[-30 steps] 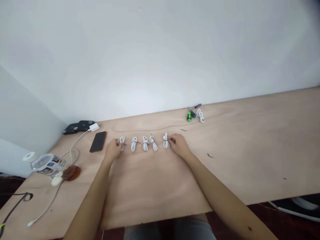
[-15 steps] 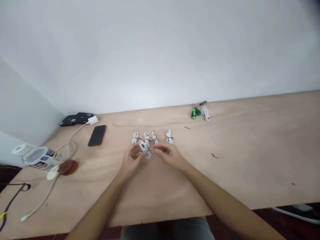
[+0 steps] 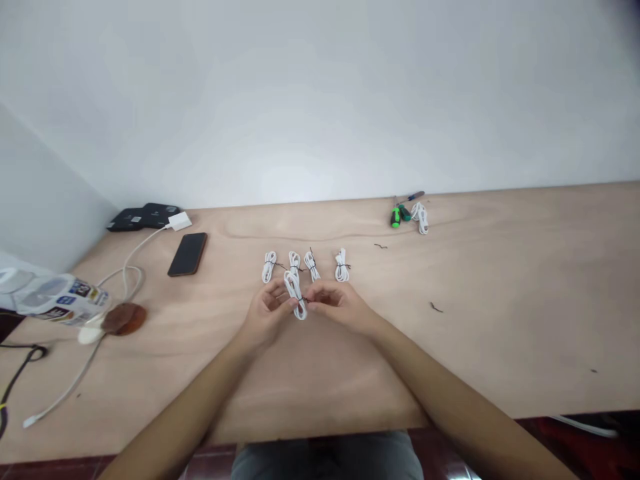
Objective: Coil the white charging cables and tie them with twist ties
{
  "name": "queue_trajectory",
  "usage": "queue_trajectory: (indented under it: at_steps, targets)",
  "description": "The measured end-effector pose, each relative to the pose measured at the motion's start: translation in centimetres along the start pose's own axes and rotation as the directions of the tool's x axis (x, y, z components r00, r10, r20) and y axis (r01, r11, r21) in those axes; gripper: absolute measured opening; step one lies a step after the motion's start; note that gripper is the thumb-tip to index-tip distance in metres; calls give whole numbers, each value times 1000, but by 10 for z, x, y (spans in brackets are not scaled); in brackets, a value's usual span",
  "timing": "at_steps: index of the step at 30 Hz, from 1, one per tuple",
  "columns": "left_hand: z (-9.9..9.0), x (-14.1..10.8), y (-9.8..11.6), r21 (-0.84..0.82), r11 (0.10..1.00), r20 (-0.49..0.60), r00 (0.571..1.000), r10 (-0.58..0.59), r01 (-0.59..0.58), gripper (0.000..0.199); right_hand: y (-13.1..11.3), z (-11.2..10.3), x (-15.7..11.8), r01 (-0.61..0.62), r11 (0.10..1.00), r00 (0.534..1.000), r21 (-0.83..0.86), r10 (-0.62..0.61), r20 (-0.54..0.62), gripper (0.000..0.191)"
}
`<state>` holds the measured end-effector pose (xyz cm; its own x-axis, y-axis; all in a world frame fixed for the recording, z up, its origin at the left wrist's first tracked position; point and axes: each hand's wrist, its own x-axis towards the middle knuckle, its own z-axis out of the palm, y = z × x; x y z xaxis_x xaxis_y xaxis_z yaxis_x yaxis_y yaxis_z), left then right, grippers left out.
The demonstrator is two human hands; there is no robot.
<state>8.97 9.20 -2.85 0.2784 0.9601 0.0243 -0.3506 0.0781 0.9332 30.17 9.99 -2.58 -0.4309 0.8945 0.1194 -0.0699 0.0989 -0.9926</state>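
Observation:
A coiled white cable point(image 3: 294, 287) stands out between my hands above the table. My left hand point(image 3: 265, 313) is closed on it, thumb and fingers pinching its left side. Around the coil's lower part runs a black twist tie point(image 3: 305, 299). My right hand point(image 3: 343, 307) pinches the tie's end at the coil's right side; its fingertips partly hide it. Just beyond my hands, several more white cable bundles lie in a row, each with a black tie: the leftmost bundle point(image 3: 269, 267), two middle ones, and the rightmost bundle point(image 3: 342, 266).
Loose twist ties point(image 3: 436, 307) lie to the right. Screwdrivers point(image 3: 395, 217) and another white cable point(image 3: 420, 219) are near the wall. At left are a phone point(image 3: 187, 254), black boxes point(image 3: 145, 217), a white charger point(image 3: 179, 221) and a plastic bottle point(image 3: 60, 298).
My right hand has moved left to the coil and its fingertips have closed on the twist tie's end. The camera view has shifted slightly.

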Motion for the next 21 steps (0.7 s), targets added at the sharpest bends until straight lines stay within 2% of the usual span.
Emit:
queue_trajectory:
  at_steps: [4,8,12,16,19,21]
  targets:
    - [-3,0,4,-80,992,40,995,-89,92,36,-3,-4,0,75,986,997,-152,-78,-18,27]
    - [-2,-1,11,-90,983,148,978,-145,159,34,-6,-6,-2,104,990,995,-98,-104,6,25]
    - [0,-1,14,-40,982,194,966,-173,184,34,-7,-6,-5,86,995,996,-59,-86,9,26]
    - [-5,0,8,66,978,182,961,-207,198,38,-8,-7,-6,99,987,995,-125,-96,23,23]
    - [-10,1,1,124,977,139,972,-189,172,41,-9,-8,-7,208,939,978,-274,-197,67,16]
    - [-11,2,-3,139,981,111,982,-154,138,41,-9,-7,-7,334,847,942,-413,-318,111,11]
